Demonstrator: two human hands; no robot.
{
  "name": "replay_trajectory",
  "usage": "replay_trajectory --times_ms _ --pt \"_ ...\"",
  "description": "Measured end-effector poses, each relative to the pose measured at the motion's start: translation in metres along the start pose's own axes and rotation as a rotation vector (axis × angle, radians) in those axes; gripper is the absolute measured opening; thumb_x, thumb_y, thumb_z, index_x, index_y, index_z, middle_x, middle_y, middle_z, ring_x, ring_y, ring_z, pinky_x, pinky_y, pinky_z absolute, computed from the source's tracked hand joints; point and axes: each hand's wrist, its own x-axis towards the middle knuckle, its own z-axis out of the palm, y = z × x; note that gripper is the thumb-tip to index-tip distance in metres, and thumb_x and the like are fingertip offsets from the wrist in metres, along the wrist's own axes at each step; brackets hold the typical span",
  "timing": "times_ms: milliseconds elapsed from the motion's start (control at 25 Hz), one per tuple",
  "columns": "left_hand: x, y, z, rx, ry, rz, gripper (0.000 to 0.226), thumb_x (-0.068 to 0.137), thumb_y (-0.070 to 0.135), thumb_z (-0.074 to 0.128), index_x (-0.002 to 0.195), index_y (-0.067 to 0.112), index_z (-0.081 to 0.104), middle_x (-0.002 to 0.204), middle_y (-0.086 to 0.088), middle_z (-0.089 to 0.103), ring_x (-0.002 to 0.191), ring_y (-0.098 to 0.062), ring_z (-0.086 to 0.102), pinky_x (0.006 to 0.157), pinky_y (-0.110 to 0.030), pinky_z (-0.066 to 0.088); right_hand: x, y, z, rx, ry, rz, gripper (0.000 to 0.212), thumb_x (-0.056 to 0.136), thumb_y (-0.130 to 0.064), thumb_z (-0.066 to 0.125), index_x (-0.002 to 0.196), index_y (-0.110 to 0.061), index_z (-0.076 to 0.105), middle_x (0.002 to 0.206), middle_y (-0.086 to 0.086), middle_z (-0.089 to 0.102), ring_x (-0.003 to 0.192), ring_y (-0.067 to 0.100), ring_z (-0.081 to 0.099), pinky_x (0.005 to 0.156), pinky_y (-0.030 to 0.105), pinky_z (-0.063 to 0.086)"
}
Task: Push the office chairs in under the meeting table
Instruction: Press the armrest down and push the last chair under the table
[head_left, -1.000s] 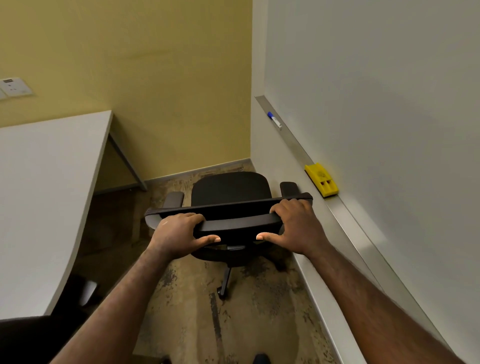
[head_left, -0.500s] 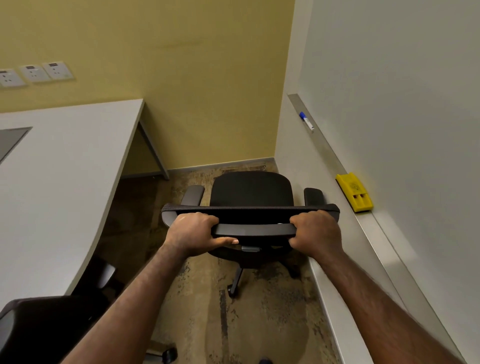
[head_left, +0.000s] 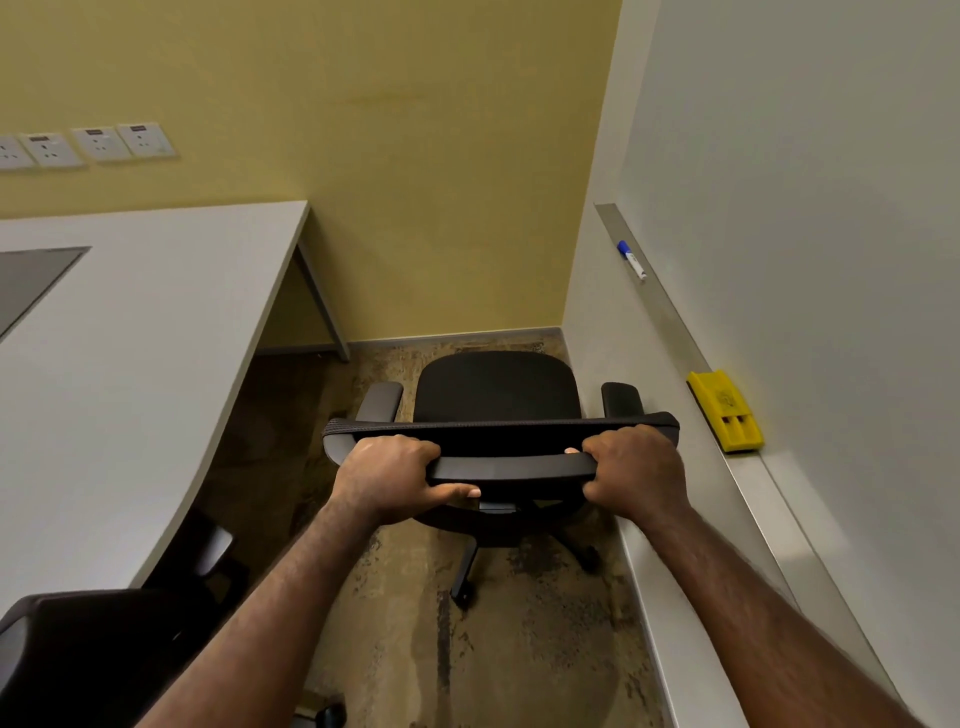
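Observation:
A black office chair (head_left: 496, 387) with grey armrests stands in the corner, its seat facing the yellow wall. My left hand (head_left: 389, 475) grips the left part of its backrest top and my right hand (head_left: 631, 470) grips the right part. The white meeting table (head_left: 130, 353) lies to the left, apart from this chair. A second black chair (head_left: 93, 649) sits at the lower left, its seat partly under the table edge.
A whiteboard with a metal ledge (head_left: 675, 322) runs along the right wall, close to the chair's right armrest. On the ledge lie a blue marker (head_left: 631, 260) and a yellow eraser (head_left: 724, 410). Wall sockets (head_left: 88, 145) sit above the table. Patterned carpet (head_left: 519, 649) lies between table and wall.
The view has swung left and upward, showing more table and the sockets. Both hands have closed more firmly on the backrest, and the chair has turned squarer to the yellow wall.

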Motion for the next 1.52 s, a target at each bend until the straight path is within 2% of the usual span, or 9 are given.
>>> replay_trajectory --times_ms 120,480,640,760,920,1080,1240,1360,1520 --pt "0.0 -0.008 -0.001 -0.001 0.01 -0.032 0.074 0.063 0.1 0.018 0.061 0.03 0.041 0.054 0.014 0.046 0.047 -0.002 0.043 0.044 -0.024 0.028 0.014 -0.005 -0.001 -0.002 -0.023 -0.035 0.022 0.074 -0.041 0.068 0.087 -0.024 0.067 0.079 -0.004 0.066 0.074 0.017 0.06 0.069 0.029 0.043" --pt "0.013 -0.048 -0.002 0.037 0.087 -0.155 0.072 0.066 0.099 0.016 0.06 0.032 0.041 0.051 0.014 0.042 0.045 0.0 0.039 0.042 -0.021 0.026 0.095 -0.021 0.014 -0.031 -0.059 -0.182 0.017 0.07 -0.039 0.064 0.081 -0.026 0.063 0.077 -0.006 0.065 0.072 0.019 0.057 0.065 0.029 0.032" --pt "0.033 -0.063 0.005 0.033 0.137 -0.223 0.072 0.071 0.096 0.016 0.065 0.032 0.05 0.052 0.016 0.038 0.044 0.0 0.036 0.042 -0.021 0.03 0.148 -0.017 0.023 -0.046 -0.029 -0.221 0.015 0.062 -0.036 0.067 0.071 -0.025 0.062 0.069 -0.006 0.064 0.066 0.019 0.057 0.061 0.029 0.031" --pt "0.05 -0.074 0.004 0.017 0.152 -0.259 0.07 0.074 0.093 0.016 0.065 0.032 0.049 0.051 0.015 0.036 0.043 -0.001 0.034 0.041 -0.022 0.028 0.184 -0.018 0.026 -0.012 0.007 -0.239 0.016 0.056 -0.032 0.07 0.06 -0.024 0.056 0.059 -0.005 0.06 0.059 0.021 0.056 0.059 0.029 0.034" --pt "0.07 -0.095 0.003 -0.018 0.173 -0.318 0.072 0.074 0.094 0.016 0.065 0.031 0.049 0.052 0.015 0.038 0.045 -0.002 0.038 0.043 -0.024 0.033 0.228 -0.026 0.03 0.019 0.035 -0.284 0.014 0.054 -0.025 0.07 0.057 -0.023 0.057 0.055 -0.005 0.058 0.057 0.023 0.056 0.058 0.029 0.036" --pt "0.087 -0.105 -0.001 -0.042 0.176 -0.344 0.062 0.075 0.092 0.02 0.065 0.034 0.038 0.051 0.017 0.029 0.044 0.001 0.028 0.042 -0.022 0.02 0.264 -0.026 0.033 0.031 0.05 -0.316 0.021 0.054 -0.017 0.077 0.056 -0.022 0.057 0.055 -0.005 0.059 0.057 0.025 0.057 0.06 0.03 0.035" --pt "0.103 -0.105 -0.002 -0.056 0.183 -0.368 0.058 0.078 0.089 0.023 0.067 0.034 0.037 0.052 0.018 0.023 0.044 0.001 0.022 0.042 -0.021 0.014 0.293 -0.018 0.038 0.017 0.036 -0.322 0.018 0.053 -0.014 0.077 0.058 -0.02 0.061 0.056 -0.003 0.06 0.06 0.027 0.057 0.061 0.031 0.039" --pt "0.114 -0.103 -0.001 -0.068 0.176 -0.391 0.059 0.079 0.088 0.021 0.068 0.033 0.038 0.053 0.018 0.024 0.044 0.0 0.026 0.042 -0.021 0.015 0.31 -0.009 0.043 0.021 0.049 -0.36 0.024 0.044 -0.012 0.079 0.058 -0.021 0.061 0.056 -0.003 0.06 0.058 0.027 0.056 0.059 0.031 0.04" --pt "0.123 -0.098 0.001 -0.043 0.176 -0.437 0.062 0.079 0.088 0.02 0.068 0.032 0.043 0.054 0.016 0.031 0.045 -0.004 0.037 0.041 -0.022 0.023 0.323 0.0 0.051 0.048 0.097 -0.392 0.022 0.053 -0.014 0.082 0.06 -0.022 0.062 0.056 -0.004 0.057 0.056 0.026 0.053 0.059 0.031 0.038"
